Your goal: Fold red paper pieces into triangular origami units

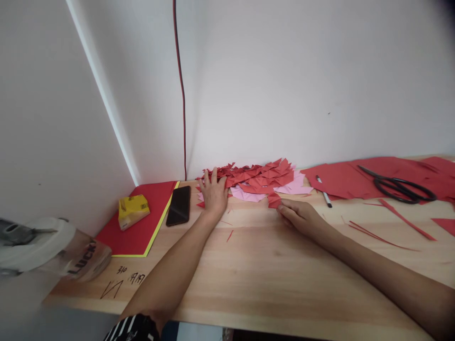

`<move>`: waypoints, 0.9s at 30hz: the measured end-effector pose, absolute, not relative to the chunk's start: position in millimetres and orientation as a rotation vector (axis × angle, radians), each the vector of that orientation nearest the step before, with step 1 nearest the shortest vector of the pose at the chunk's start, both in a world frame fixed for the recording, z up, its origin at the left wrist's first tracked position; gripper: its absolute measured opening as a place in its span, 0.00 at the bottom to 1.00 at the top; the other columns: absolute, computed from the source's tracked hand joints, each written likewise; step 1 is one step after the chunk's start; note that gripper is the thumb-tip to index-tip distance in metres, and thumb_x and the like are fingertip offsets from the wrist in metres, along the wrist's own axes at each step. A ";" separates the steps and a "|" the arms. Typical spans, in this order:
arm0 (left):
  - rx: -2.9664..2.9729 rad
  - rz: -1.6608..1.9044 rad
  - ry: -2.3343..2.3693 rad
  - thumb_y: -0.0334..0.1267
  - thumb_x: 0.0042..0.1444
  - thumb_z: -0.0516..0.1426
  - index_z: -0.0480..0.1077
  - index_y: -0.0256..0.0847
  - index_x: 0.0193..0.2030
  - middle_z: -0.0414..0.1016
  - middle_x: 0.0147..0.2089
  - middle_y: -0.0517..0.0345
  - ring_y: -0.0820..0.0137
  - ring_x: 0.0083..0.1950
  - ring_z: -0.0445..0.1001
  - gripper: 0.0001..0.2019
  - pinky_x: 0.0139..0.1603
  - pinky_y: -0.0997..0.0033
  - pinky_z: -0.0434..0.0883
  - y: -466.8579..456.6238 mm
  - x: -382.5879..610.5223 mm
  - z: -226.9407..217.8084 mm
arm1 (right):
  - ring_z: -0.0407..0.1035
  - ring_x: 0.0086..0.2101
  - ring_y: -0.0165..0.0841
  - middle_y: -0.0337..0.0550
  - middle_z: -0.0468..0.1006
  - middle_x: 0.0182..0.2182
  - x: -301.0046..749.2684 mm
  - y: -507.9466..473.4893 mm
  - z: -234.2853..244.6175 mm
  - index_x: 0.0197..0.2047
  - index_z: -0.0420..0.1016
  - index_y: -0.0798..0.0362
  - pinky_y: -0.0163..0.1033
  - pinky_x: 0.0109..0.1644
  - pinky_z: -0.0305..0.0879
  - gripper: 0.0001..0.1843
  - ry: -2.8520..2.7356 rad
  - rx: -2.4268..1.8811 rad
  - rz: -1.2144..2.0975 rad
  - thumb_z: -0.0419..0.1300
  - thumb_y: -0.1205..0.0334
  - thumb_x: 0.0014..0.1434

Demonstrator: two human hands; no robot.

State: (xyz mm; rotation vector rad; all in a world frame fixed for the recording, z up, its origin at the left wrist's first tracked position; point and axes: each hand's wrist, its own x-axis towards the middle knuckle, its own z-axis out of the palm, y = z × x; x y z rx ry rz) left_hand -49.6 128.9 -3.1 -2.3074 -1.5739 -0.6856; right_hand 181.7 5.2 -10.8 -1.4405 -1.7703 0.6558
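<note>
A heap of cut red paper pieces lies against the wall, with pink paper pieces partly beneath it. Over the heap's left end rests my left hand, its fingers spread and touching the paper. My right hand pinches a small red paper piece between thumb and fingers, just in front of the heap's right part. The fingertips under that piece are partly hidden.
Black-handled scissors lie on large red paper sheets at right, beside a white marker. Thin red strips are scattered in front. At left are a phone, a yellow box, a red folder and a clear cup.
</note>
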 end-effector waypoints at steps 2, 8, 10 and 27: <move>-2.286 -0.665 -1.568 0.35 0.57 0.57 0.69 0.45 0.56 0.52 0.72 0.51 0.48 0.71 0.47 0.19 0.67 0.38 0.50 130.6 -47.7 -0.7 | 0.58 0.22 0.30 0.34 0.61 0.18 181.3 5.5 -10.2 0.21 0.57 0.49 0.37 0.28 0.53 0.19 -1.769 -1.441 0.659 0.46 0.55 0.63; -2.335 -0.535 -1.385 0.32 0.58 0.54 0.71 0.41 0.52 0.57 0.69 0.48 0.48 0.70 0.50 0.15 0.66 0.41 0.51 141.6 -42.5 13.4 | 0.57 0.21 0.30 0.35 0.60 0.17 178.9 3.8 -3.5 0.21 0.55 0.49 0.37 0.27 0.52 0.19 -1.770 -1.439 0.667 0.47 0.55 0.62; -2.360 -0.526 -1.373 0.33 0.59 0.54 0.72 0.40 0.50 0.60 0.67 0.47 0.49 0.68 0.53 0.13 0.64 0.44 0.55 147.6 -42.7 19.6 | 0.56 0.21 0.30 0.35 0.60 0.17 178.6 2.9 -1.7 0.21 0.54 0.49 0.37 0.26 0.52 0.19 -1.770 -1.432 0.665 0.47 0.56 0.62; -2.473 -0.580 -1.384 0.39 0.61 0.55 0.74 0.44 0.49 0.65 0.63 0.51 0.59 0.64 0.61 0.11 0.62 0.55 0.60 166.3 -58.7 30.5 | 0.56 0.22 0.30 0.35 0.60 0.18 179.7 4.2 -3.3 0.21 0.53 0.49 0.37 0.26 0.51 0.18 -1.766 -1.423 0.695 0.47 0.57 0.62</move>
